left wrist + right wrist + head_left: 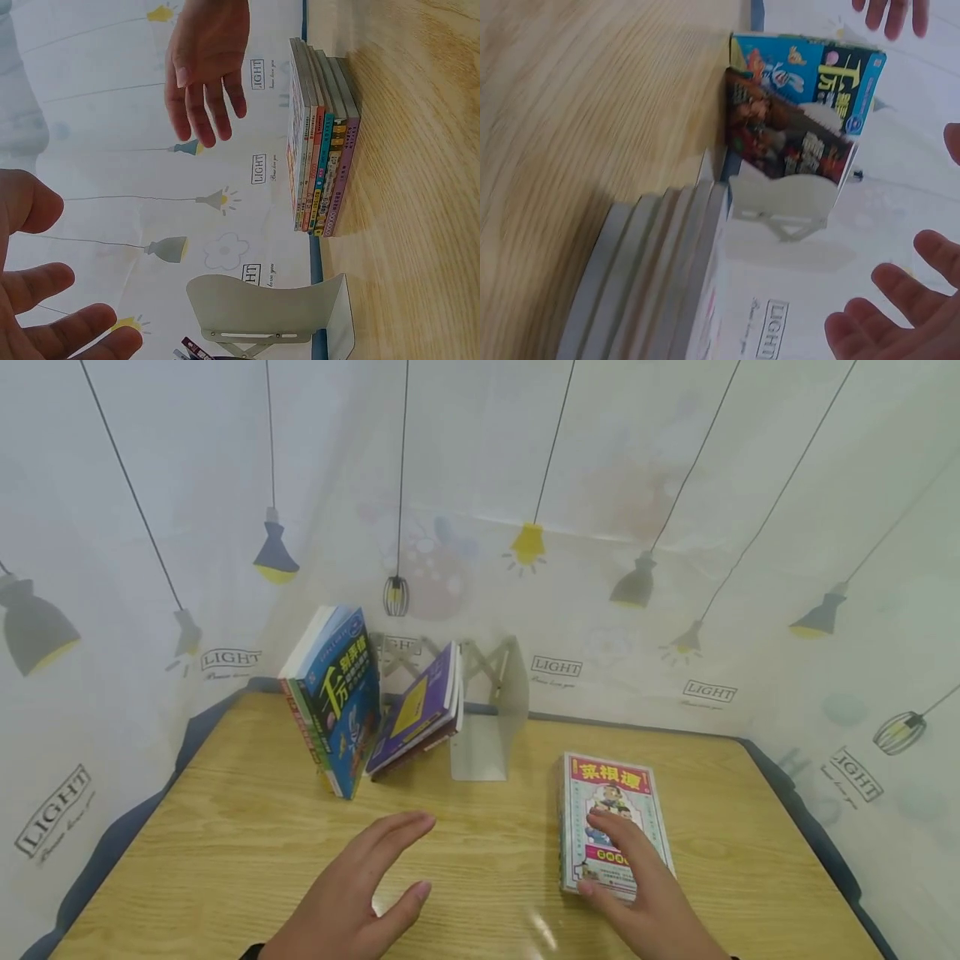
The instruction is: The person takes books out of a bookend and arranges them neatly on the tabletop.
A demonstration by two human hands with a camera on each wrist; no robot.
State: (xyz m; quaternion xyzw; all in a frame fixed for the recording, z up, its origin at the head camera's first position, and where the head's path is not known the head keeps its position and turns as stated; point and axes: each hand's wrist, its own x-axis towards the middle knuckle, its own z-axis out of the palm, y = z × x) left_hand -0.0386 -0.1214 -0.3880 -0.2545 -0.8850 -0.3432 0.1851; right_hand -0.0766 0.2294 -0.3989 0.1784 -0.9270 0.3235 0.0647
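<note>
My left hand point(356, 889) hovers over the table's near middle, fingers loosely bent and holding nothing. In the head view my right hand point(648, 893) overlaps a stack of books point(611, 774). Both wrist views show a gap between that hand and the stack, whose coloured spines point(322, 161) face left. On top lies a book with a red title band. Further back stands an expandable metal bookend point(480, 764). Blue-covered books point(352, 693) stand upright at its left, and a purple book point(412, 714) leans inside it. The leaning group's other side shows a dark brown cover point(780, 135).
The wooden table point(247, 827) has a dark blue border of cloth behind its edges. A pale curtain point(465, 452) printed with hanging lamps surrounds the table on the back and both sides.
</note>
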